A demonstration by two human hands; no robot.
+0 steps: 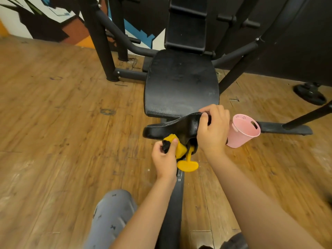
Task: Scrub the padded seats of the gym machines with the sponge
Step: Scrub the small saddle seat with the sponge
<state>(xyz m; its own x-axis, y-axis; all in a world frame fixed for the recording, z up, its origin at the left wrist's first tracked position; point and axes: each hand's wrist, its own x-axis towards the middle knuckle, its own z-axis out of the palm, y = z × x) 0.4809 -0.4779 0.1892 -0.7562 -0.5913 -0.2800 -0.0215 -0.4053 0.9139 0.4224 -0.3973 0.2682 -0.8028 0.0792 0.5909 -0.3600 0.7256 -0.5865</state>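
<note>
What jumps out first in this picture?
The yellow sponge pops out first, gripped by the left hand against the small black seat in the middle. The right hand holds that seat's other end, and a pink bucket sits on the floor just right of it.

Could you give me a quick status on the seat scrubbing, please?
Left hand grips yellow sponge against small seat pad, near edge. Right hand holds pad's right end. Yellow adjustment knob just below sponge; pink bucket off to the right.
</note>
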